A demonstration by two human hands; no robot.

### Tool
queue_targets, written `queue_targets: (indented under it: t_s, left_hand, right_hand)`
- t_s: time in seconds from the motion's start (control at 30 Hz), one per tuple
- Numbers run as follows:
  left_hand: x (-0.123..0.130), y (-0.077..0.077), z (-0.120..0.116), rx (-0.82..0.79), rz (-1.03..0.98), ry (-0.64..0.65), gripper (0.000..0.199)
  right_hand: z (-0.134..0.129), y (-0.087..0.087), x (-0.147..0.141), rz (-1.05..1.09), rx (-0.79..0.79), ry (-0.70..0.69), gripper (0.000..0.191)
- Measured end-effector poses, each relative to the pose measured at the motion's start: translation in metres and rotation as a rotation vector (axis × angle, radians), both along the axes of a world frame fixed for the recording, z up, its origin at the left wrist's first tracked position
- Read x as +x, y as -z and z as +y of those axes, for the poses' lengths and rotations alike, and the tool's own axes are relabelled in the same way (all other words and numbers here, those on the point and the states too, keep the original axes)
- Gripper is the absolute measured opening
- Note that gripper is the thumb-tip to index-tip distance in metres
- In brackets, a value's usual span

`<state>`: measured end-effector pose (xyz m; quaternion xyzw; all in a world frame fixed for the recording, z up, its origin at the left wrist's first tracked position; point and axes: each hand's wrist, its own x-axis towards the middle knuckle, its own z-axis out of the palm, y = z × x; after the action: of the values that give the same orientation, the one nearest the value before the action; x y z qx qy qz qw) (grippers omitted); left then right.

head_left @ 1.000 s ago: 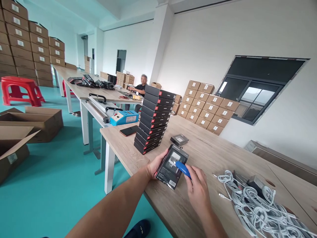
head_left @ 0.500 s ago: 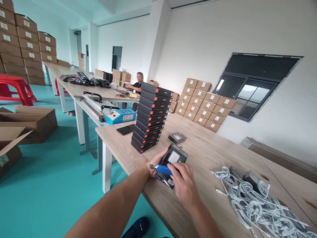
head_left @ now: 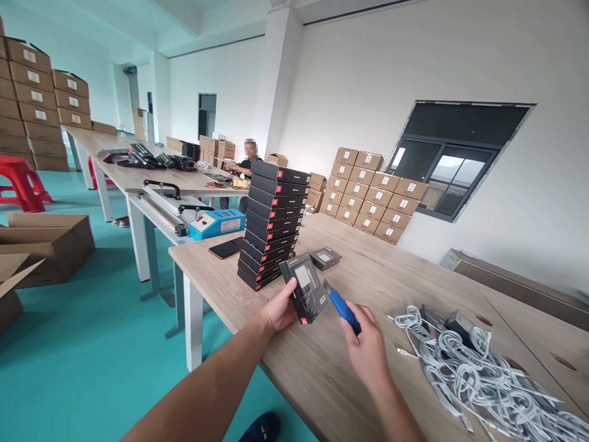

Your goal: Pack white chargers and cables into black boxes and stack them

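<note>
My left hand (head_left: 280, 307) grips a black box with a clear window (head_left: 305, 287), tilted up above the wooden table (head_left: 391, 264). In my right hand (head_left: 365, 337) is a blue utility knife (head_left: 345, 311), its blade end pointing at the box's right side with a small gap between them. A tall stack of black boxes (head_left: 272, 224) stands just behind the held box. Another black windowed box (head_left: 326, 258) lies flat on the table beyond it.
Coiled white cables (head_left: 469, 368) spread over the table at the right. A phone (head_left: 225, 248) and a blue machine (head_left: 217, 224) are at the left. Across the room sits a person (head_left: 248, 161). Cartons (head_left: 377, 196) are piled by the wall.
The held box has turned and tipped up, moving slightly left. My right hand and the knife have moved right, off the box. The camera view has shifted a little.
</note>
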<state>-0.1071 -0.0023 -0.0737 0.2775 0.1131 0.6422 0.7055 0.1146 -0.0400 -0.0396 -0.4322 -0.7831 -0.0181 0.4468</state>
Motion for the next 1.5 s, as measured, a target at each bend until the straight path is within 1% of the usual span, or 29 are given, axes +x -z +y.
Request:
queue_targets:
  t_s: [0.1, 0.23, 0.3, 0.4, 0.5, 0.67, 0.83, 0.93, 1.03, 1.1, 1.17, 1.23, 1.3, 1.37, 1.43, 1.5]
  left_hand:
    - [-0.001, -0.003, -0.002, 0.064, 0.048, -0.064, 0.042]
    - [0.001, -0.012, -0.008, 0.126, 0.101, -0.068, 0.031]
    - [0.002, -0.015, -0.011, 0.156, 0.134, -0.071, 0.028]
    - [0.004, -0.017, -0.012, 0.183, 0.172, -0.067, 0.027]
    - [0.005, -0.016, -0.012, 0.175, 0.211, -0.048, 0.029]
    - [0.008, -0.018, -0.014, 0.174, 0.235, -0.069, 0.033]
    - [0.008, -0.022, -0.018, 0.226, 0.275, 0.029, 0.039]
    - [0.008, -0.018, -0.019, 0.15, 0.236, 0.083, 0.043]
    - [0.008, -0.012, -0.017, 0.033, 0.24, 0.165, 0.054]
    - [0.006, -0.012, -0.015, -0.077, 0.228, 0.184, 0.059]
    - [0.003, -0.014, -0.014, -0.226, 0.174, 0.174, 0.062]
    - [0.001, -0.019, -0.013, -0.344, 0.116, 0.157, 0.063]
    - [-0.001, -0.022, -0.013, -0.387, 0.09, 0.159, 0.063]
    - [-0.001, -0.024, -0.014, -0.395, 0.072, 0.163, 0.065]
    - [-0.001, -0.025, -0.014, -0.373, 0.044, 0.154, 0.067]
    - [-0.001, -0.025, -0.013, -0.338, 0.008, 0.133, 0.068]
  right_hand:
    - [-0.006, -0.005, -0.005, 0.024, -0.114, -0.034, 0.033]
    - [-0.016, -0.008, -0.018, -0.03, -0.294, -0.159, 0.023]
    - [-0.018, -0.005, -0.023, -0.026, -0.345, -0.18, 0.022]
    - [-0.016, 0.001, -0.028, 0.066, -0.399, -0.144, 0.03]
    - [-0.012, 0.004, -0.03, 0.127, -0.409, -0.086, 0.035]
    - [-0.006, 0.005, -0.031, 0.158, -0.382, 0.005, 0.031]
    - [0.0, 0.008, -0.032, 0.223, -0.421, 0.039, 0.027]
    - [0.006, 0.006, -0.031, 0.23, -0.393, 0.088, 0.03]
    - [0.016, 0.001, -0.023, 0.256, -0.362, 0.168, 0.037]
    - [0.022, -0.001, -0.015, 0.266, -0.358, 0.2, 0.038]
    - [0.024, -0.003, -0.007, 0.261, -0.358, 0.21, 0.037]
    - [0.022, -0.004, -0.001, 0.245, -0.359, 0.191, 0.037]
    - [0.015, -0.006, 0.001, 0.232, -0.362, 0.136, 0.039]
    - [0.006, -0.008, -0.001, 0.208, -0.358, 0.011, 0.038]
    - [-0.003, -0.01, -0.006, 0.154, -0.345, -0.127, 0.034]
    - [-0.009, -0.011, -0.011, 0.082, -0.321, -0.199, 0.028]
